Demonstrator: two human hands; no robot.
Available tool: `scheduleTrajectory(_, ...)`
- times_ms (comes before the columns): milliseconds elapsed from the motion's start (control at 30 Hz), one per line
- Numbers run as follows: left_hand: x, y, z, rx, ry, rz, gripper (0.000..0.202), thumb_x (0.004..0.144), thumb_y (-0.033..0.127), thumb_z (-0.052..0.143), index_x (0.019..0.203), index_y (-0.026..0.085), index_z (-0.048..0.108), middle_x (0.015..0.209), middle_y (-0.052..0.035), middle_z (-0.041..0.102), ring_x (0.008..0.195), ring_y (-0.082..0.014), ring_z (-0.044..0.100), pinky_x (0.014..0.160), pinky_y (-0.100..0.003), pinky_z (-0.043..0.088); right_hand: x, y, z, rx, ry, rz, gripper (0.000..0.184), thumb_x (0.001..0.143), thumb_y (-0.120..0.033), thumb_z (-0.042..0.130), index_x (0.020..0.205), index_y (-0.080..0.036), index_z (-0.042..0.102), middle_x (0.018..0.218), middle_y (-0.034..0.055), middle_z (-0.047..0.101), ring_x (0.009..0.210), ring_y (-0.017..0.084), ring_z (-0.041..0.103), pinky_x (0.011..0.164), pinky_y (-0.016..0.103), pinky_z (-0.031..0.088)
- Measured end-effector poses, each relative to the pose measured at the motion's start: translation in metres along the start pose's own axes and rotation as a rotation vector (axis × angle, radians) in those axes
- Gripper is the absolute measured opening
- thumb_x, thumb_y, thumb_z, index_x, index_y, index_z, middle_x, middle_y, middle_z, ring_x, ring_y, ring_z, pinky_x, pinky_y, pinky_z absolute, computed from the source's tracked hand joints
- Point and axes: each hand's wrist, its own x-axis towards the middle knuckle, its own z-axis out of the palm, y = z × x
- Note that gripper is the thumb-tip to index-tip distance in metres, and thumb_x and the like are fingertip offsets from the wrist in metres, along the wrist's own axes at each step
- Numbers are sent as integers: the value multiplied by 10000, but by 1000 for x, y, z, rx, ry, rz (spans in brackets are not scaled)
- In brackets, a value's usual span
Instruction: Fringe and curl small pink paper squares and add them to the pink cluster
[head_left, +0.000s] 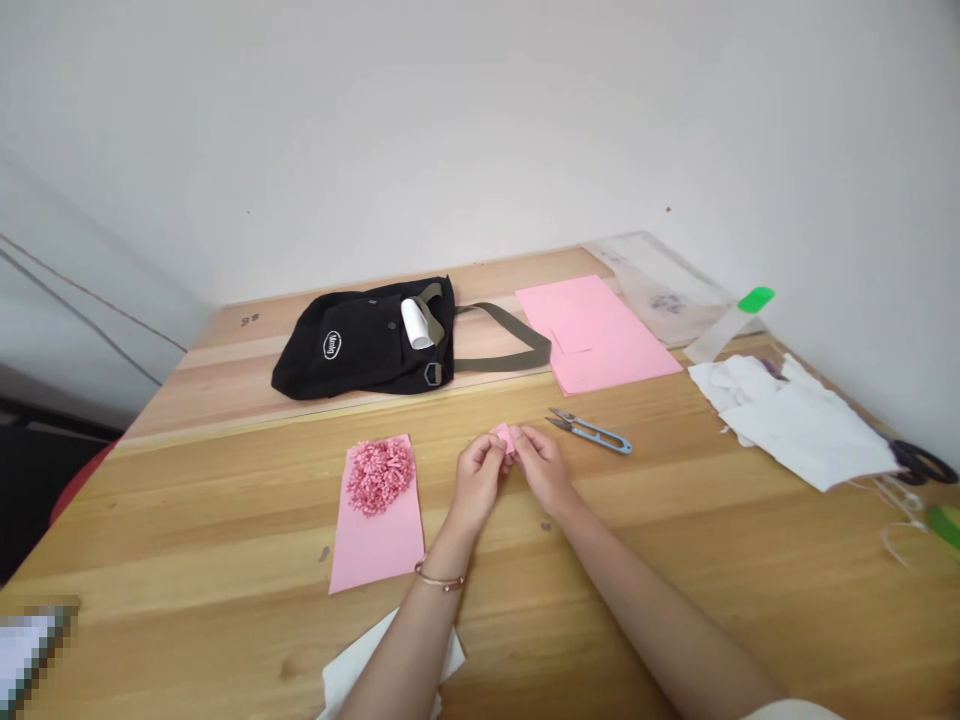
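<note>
Between my two hands, at the middle of the wooden table, is a small pink piece of paper (502,434). My left hand (479,470) pinches it from the left, thumb on top. From the other side my right hand (541,466) has its fingers closed on the same piece. Curled fingers hide the lower part of the paper. Just right of my right hand lie blue thread snips (600,434), blades pointing left. On the left, a pink paper sheet (375,560) bears a heap of small pink pieces (379,476).
A black bag (352,345) with an olive strap lies behind my hands. Larger pink sheets (607,335) rest at the back right. Crumpled white paper (806,420) and black-handled scissors (922,462) are far right. White paper (360,665) sits under my left forearm.
</note>
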Motion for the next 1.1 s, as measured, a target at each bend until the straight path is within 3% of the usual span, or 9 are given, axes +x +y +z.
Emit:
scheduleTrajectory(533,0,1,1,-38,0,5,283,766,328,510,540,161,476,540,25,456,553,-93,420,580,-224,343,0,-2,1,-66,-10,9,367,789,-468,527,557,-191,467,518,-23,481,520,119,457,534,250,367)
scheduleTrajectory(1100,-1,0,1,-30,10,-22,265,746,330,532,545,160,492,543,19,470,557,-95,429,575,-222,346,1,-1,0,-79,29,20,418,777,-546,495,553,-195,455,497,-27,437,483,108,397,474,241,324)
